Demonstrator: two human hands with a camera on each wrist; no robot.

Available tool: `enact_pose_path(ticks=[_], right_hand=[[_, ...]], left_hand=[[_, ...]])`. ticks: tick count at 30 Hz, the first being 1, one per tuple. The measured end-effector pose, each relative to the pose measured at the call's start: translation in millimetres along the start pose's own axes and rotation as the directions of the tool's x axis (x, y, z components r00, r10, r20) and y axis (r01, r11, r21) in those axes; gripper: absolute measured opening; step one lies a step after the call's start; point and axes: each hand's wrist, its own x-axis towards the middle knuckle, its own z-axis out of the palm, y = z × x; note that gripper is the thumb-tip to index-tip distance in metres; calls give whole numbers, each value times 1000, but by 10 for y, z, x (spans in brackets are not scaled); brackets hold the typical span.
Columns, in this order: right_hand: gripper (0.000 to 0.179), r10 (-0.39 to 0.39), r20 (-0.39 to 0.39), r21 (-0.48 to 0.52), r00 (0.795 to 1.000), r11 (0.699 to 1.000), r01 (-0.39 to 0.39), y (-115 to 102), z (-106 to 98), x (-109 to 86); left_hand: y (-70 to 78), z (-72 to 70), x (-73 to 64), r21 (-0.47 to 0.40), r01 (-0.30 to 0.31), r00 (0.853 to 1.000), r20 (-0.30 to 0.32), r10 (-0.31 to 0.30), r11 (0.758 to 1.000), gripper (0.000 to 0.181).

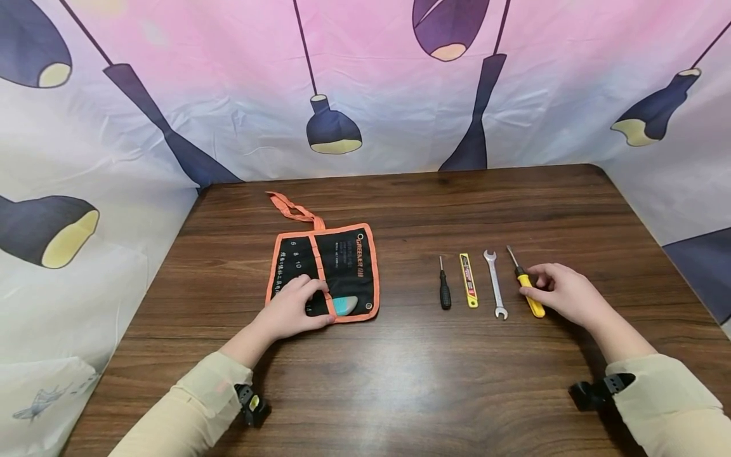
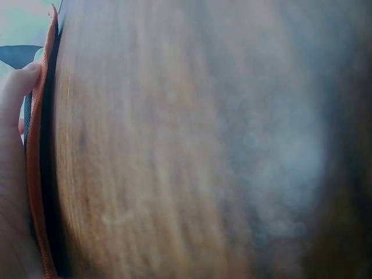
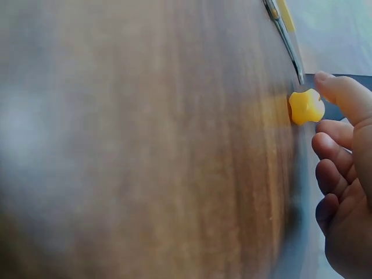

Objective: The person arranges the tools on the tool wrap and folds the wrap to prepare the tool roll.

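Observation:
On the left half of the table lies a black tool pouch (image 1: 342, 254) with orange trim, a teal-ended object (image 1: 345, 306) showing from its pocket. My left hand (image 1: 294, 308) pinches the pocket's orange edge between thumb and fingers; the left wrist view shows the thumb (image 2: 26, 78) against that trim. Over at the right, a yellow-handled screwdriver (image 1: 531, 295) lies on the table. My right hand (image 1: 565, 295) is beside its handle, thumb and bent fingers spread about it. In the right wrist view, gaps show between the fingers and the yellow handle end (image 3: 306, 107).
Left of the yellow screwdriver lie an open-ended wrench (image 1: 495, 285), a narrow yellow packet (image 1: 468, 280) and a small black screwdriver (image 1: 444, 292), roughly parallel. An orange strap (image 1: 294, 209) trails behind the pouch. A printed cloth (image 1: 388, 95) hangs along the table's far edge.

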Motion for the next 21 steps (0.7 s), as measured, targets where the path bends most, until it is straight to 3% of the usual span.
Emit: enact_pose_path(ticks=[9,21], right_hand=[[48,12,17,33,1000,999,-12,-14,20,-77],[22,2,-70,0,998,1000,-2,27,37,-80]], left_hand=[[-8,7,4,3,-5,1000,-13,5,1000,50],[5,-10,4,-4,-9,1000,-4,9,1000,49]])
